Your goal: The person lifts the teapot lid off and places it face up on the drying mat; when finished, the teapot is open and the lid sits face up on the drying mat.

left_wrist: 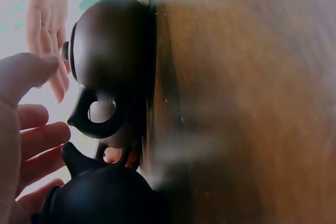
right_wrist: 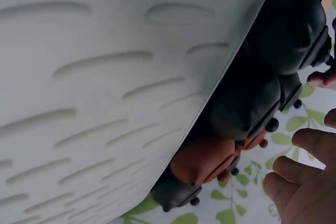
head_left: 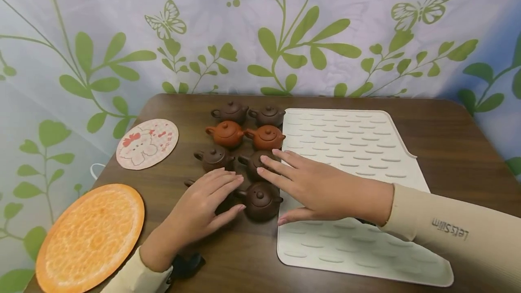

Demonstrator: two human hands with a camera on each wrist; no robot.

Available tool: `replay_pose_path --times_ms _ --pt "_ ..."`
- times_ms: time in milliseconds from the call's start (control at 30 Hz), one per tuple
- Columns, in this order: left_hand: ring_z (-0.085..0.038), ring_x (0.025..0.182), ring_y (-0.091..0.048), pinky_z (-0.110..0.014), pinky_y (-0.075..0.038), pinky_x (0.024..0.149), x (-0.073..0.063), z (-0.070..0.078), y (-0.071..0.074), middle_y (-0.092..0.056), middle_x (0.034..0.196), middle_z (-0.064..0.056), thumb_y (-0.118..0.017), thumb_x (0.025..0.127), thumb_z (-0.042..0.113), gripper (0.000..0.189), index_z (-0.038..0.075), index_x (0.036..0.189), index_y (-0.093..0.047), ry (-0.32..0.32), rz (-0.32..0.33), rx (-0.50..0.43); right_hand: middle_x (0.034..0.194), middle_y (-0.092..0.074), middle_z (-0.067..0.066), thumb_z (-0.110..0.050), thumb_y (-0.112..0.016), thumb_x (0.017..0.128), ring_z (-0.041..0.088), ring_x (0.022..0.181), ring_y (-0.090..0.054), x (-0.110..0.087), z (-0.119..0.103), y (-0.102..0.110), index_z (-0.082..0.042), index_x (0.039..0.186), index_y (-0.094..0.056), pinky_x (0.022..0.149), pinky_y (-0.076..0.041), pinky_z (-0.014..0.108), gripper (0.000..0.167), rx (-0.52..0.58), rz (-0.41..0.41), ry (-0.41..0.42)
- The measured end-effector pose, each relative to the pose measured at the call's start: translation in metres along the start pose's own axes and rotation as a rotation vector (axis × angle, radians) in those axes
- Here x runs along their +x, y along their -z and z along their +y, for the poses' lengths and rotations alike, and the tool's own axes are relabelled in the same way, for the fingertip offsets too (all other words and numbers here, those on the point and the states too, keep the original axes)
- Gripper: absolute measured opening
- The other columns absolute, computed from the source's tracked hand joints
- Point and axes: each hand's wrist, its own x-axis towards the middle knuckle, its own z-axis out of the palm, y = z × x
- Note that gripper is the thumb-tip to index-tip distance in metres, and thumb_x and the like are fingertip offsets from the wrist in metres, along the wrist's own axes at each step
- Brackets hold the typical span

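Small clay teapots stand close together in two columns on the table. My left hand [head_left: 199, 209] hovers with extended fingers over the nearest left teapot, hiding most of it; a dark teapot [left_wrist: 105, 198] sits below those fingers in the left wrist view. At the front of the right column is a dark brown teapot [head_left: 260, 205], between the two hands. My right hand [head_left: 309, 184] spreads its fingers above the right column, partly covering another dark teapot [head_left: 253, 163]. Farther back are two orange-red teapots [head_left: 226, 134] and two dark ones [head_left: 231, 111]. Neither hand holds anything.
A white ridged mat [head_left: 338, 144] lies right of the teapots, its edge close beside them, under my right forearm. On the left are an orange-slice round mat [head_left: 91, 234] and a pink rabbit mat [head_left: 147, 144]. A leaf-patterned cloth [head_left: 228, 26] hangs behind the table [head_left: 460, 148].
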Motion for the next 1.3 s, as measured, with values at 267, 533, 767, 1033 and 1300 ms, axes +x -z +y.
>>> replay_pose_path --times_ms 267,533,767,1033,1300 --pt "-0.030 0.106 -0.071 -0.056 -0.049 0.104 -0.003 -0.002 -0.005 -0.074 0.112 -0.015 -0.065 0.107 0.024 0.033 -0.005 0.119 -0.075 -0.014 -0.014 0.055 0.163 -0.039 0.021 -0.064 -0.052 0.105 0.040 0.151 -0.032 0.015 -0.007 -0.014 0.002 0.160 -0.041 0.120 -0.031 0.044 0.087 -0.018 -0.002 0.067" --pt "-0.028 0.103 -0.072 -0.052 -0.052 0.100 -0.005 -0.004 -0.007 -0.076 0.110 -0.011 -0.069 0.104 0.017 0.023 -0.001 0.115 -0.078 0.018 -0.073 0.079 0.157 -0.048 0.019 -0.047 -0.067 0.104 0.035 0.146 -0.043 0.016 -0.011 -0.022 0.003 0.155 -0.048 0.116 -0.038 0.042 0.073 0.005 0.044 0.082" --pt "-0.026 0.099 -0.070 -0.045 -0.055 0.094 -0.005 -0.005 -0.008 -0.076 0.107 -0.007 -0.076 0.095 0.005 0.019 0.001 0.114 -0.078 0.026 -0.079 0.087 0.149 -0.056 0.018 -0.037 -0.069 0.105 0.032 0.139 -0.051 0.019 -0.014 -0.027 0.004 0.149 -0.055 0.115 -0.040 0.041 0.062 0.052 0.106 0.084" --pt "-0.026 0.101 -0.070 -0.047 -0.054 0.097 -0.007 -0.005 -0.008 -0.076 0.106 -0.006 -0.079 0.094 0.004 0.019 0.002 0.113 -0.079 0.039 -0.100 0.090 0.142 -0.061 0.018 -0.020 -0.073 0.103 0.031 0.134 -0.056 0.022 -0.014 -0.032 0.004 0.142 -0.061 0.111 -0.044 0.041 0.048 0.170 0.161 0.049" --pt "-0.023 0.098 -0.072 -0.044 -0.055 0.094 -0.004 -0.004 -0.004 -0.077 0.105 -0.006 -0.083 0.089 0.003 0.021 0.001 0.110 -0.080 0.061 -0.098 0.049 0.139 -0.064 0.016 -0.014 -0.074 0.102 0.027 0.132 -0.058 0.026 -0.015 -0.031 0.002 0.136 -0.067 0.108 -0.047 0.040 0.039 0.332 0.163 -0.043"
